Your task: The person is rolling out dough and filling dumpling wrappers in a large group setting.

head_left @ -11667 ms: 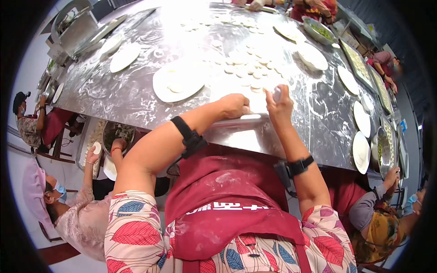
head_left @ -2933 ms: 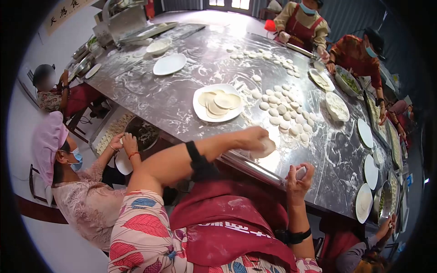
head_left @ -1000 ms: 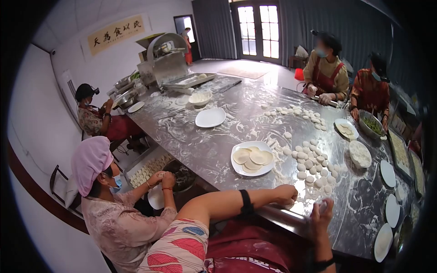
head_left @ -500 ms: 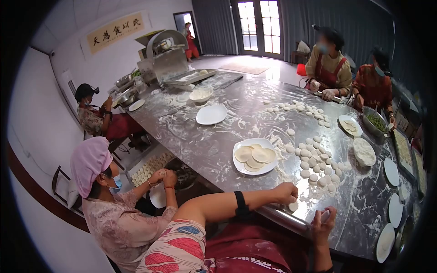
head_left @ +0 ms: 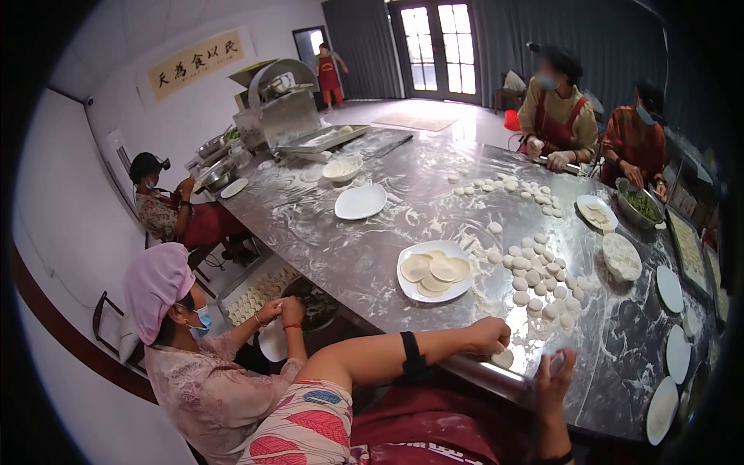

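My left hand is closed, its fingers bent down over the near table edge, beside a small dough disc. Whatever it pinches is too small to name. To its right, my right hand is raised with curled fingers around a pale, blurred object that I cannot make out. Beyond my hands, many small dough pieces lie on the floured steel table. A white square plate to the left holds several thin round wrappers.
A co-worker in a pink cap sits close on my left, by a tray of dumplings. Two people stand across the table at the right. An empty plate, flour bowls and a bowl of green filling stand on the table.
My left hand has shifted slightly down, and my right hand has turned a little. The far-right co-worker's hand has moved into the green filling bowl. The person by the far doorway has turned.
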Available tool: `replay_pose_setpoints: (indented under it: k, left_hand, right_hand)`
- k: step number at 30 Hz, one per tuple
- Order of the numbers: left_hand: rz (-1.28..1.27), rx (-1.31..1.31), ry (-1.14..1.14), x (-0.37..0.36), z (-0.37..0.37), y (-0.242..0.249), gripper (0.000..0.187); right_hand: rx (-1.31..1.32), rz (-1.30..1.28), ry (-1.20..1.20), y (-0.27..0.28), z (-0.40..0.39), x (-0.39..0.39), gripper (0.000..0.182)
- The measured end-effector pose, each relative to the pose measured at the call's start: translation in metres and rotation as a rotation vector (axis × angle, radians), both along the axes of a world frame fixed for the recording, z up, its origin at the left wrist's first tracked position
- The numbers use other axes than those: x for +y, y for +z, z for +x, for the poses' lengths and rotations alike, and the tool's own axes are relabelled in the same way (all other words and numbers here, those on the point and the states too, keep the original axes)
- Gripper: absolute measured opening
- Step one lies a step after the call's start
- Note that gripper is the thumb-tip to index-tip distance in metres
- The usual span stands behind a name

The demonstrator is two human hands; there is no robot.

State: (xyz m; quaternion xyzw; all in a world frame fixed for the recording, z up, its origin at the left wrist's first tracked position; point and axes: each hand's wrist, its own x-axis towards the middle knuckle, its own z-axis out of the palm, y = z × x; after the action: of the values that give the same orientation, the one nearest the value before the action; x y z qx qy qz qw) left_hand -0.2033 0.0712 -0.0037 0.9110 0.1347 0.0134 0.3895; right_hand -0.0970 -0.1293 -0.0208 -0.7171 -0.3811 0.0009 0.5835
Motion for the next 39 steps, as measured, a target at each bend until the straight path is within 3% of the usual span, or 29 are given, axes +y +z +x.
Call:
replay_pose_setpoints:
  k: [5, 8, 12, 14, 16, 19, 22, 24, 26, 27, 30, 32, 39]
  left_hand:
    - [0.235, 0.069, 0.030, -0.007, 0.013, 0.012, 0.014]
    - [0.012, 0.030, -0.103, -0.001, 0.015, 0.000, 0.015]
    - [0.029, -0.028, -0.039, 0.002, 0.005, -0.005, 0.016]
    - [-0.076, -0.013, -0.028, 0.001, -0.001, -0.008, 0.017]
    - [0.023, 0.001, -0.031, -0.001, 0.002, -0.002, 0.016]
    - [0.164, 0.069, 0.007, 0.000, 0.018, 0.002, 0.015]
    - [0.040, 0.085, -0.123, -0.002, 0.014, 0.009, 0.014]
    - [0.068, 0.033, -0.076, 0.000, 0.009, 0.003, 0.015]
    - [-0.017, 0.007, -0.008, 0.008, 0.008, -0.013, 0.016]
    - [-0.216, 0.080, 0.023, 0.009, 0.008, -0.021, 0.018]
    - [0.001, 0.057, -0.013, -0.006, 0.002, 0.015, 0.019]
    - [0.073, 0.069, -0.004, 0.000, 0.016, -0.001, 0.022]
    - [0.068, -0.005, -0.077, 0.007, 0.010, -0.015, 0.017]
  right_hand:
    - [-0.125, -0.051, 0.045, 0.000, 0.047, 0.054, 0.024]
    - [-0.190, 0.009, -0.015, 0.012, 0.027, 0.036, 0.024]
    - [0.043, 0.025, 0.031, -0.008, 0.001, -0.008, 0.026]
    - [-0.158, 0.029, -0.020, -0.004, 0.008, 0.005, 0.025]
    - [-0.321, 0.023, -0.029, -0.007, 0.037, 0.036, 0.024]
    - [-0.176, -0.017, 0.058, -0.003, 0.052, 0.060, 0.023]
    - [-0.116, -0.059, 0.001, 0.002, 0.034, 0.034, 0.026]
    - [-0.075, -0.019, 0.011, -0.012, 0.019, 0.006, 0.027]
    - [0.145, -0.044, 0.031, 0.005, -0.001, -0.006, 0.026]
    - [0.057, -0.031, 0.015, 0.003, 0.005, -0.001, 0.026]
    - [-0.146, -0.007, -0.014, 0.008, 0.030, 0.039, 0.024]
    - [-0.186, 0.003, 0.025, 0.016, 0.040, 0.059, 0.023]
    - [0.031, 0.008, 0.016, 0.007, 0.008, 0.008, 0.023]
